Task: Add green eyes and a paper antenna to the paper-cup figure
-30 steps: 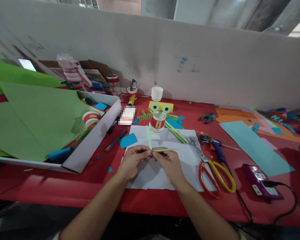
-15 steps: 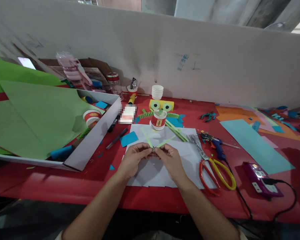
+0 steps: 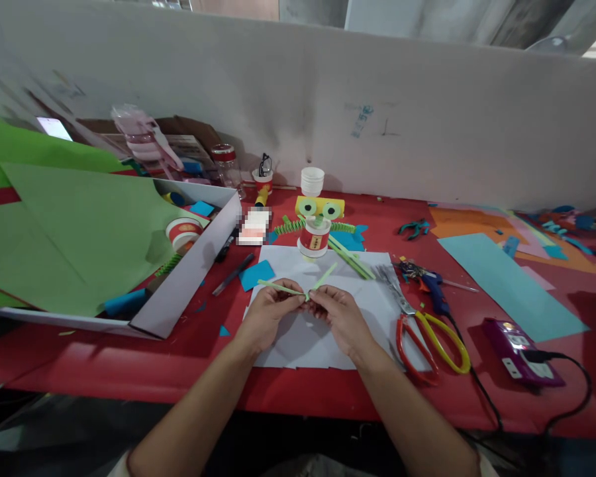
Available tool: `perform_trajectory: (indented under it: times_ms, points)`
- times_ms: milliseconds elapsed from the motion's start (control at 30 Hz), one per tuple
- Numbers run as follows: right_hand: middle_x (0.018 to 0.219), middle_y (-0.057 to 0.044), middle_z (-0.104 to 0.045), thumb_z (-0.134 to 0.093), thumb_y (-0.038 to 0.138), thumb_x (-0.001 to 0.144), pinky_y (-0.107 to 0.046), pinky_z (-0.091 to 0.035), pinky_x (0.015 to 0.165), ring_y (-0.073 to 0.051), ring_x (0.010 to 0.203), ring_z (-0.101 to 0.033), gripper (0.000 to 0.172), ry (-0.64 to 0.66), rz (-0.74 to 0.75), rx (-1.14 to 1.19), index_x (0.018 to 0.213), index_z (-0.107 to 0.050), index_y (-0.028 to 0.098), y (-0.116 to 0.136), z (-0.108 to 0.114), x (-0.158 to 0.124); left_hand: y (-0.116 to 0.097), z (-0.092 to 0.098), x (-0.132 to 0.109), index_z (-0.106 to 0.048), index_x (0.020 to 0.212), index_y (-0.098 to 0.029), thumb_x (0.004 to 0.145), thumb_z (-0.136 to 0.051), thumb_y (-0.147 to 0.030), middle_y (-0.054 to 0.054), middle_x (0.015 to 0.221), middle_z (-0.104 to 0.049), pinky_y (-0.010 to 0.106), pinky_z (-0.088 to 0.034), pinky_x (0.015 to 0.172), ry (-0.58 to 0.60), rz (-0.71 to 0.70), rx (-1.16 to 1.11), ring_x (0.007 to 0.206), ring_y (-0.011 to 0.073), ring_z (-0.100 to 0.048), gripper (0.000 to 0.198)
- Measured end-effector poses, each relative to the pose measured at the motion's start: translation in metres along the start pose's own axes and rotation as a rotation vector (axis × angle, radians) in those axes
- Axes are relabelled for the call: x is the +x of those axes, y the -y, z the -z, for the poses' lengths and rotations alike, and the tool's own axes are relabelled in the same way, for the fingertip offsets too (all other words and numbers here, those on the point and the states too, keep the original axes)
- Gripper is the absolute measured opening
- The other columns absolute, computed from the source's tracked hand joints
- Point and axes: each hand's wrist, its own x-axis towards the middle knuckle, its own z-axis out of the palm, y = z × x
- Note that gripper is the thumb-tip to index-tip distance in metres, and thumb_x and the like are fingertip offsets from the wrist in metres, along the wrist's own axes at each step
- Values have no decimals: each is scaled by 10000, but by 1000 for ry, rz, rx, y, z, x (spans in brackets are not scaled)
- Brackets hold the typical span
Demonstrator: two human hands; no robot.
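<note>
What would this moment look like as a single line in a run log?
left hand: pinching green paper strips | right hand: pinching same strips | under: white sheet | right: scissors

We see thin matt green paper strips (image 3: 283,288) over a smooth white paper sheet (image 3: 308,338). The worktop (image 3: 79,371) looks like glossy red covering that catches the light. The scissors (image 3: 422,331) pair dull metal blades with shiny red and yellow plastic handles. The large green sheet (image 3: 79,232) is matt paper.

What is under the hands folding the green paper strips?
A white paper sheet lies under the left hand and right hand holding the green strips. The part beneath the hands is hidden.
</note>
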Motion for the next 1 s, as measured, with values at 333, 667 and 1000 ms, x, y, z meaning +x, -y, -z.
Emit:
perform_trajectory:
  times_ms: [333,667,1000]
  points:
    - [692,17,-623,-734,296,693,-245,-404,603,-127,639,-532,149,6,249,-144,783,-676,192,-6,-1,-2,-4,-2,-2,-600,697,-166,631,-778,-178,-34,666,-620,187,-425,623,-58,-98,-3,646,83,-554,191]
    - [713,-4,-668,-718,309,675,-266,-434,636,-146,656,-568,147,-60,212,-166,764,-704,193,-6,1,1,1,-1,-1,-677,704,-142,675,-762,-237,0,646,-641,217,-456,617,-45,-98,-21,606,100,-582,130]
    - [605,23,-604,-716,266,661,-244,-398,594,-106,580,-490,94,-44,154,-63,704,-703,183,-5,-2,2,2,0,1,-675,636,-140,586,-812,-240,26,604,-677,228,-489,619,-114,21,-112,616,137,-642,176]
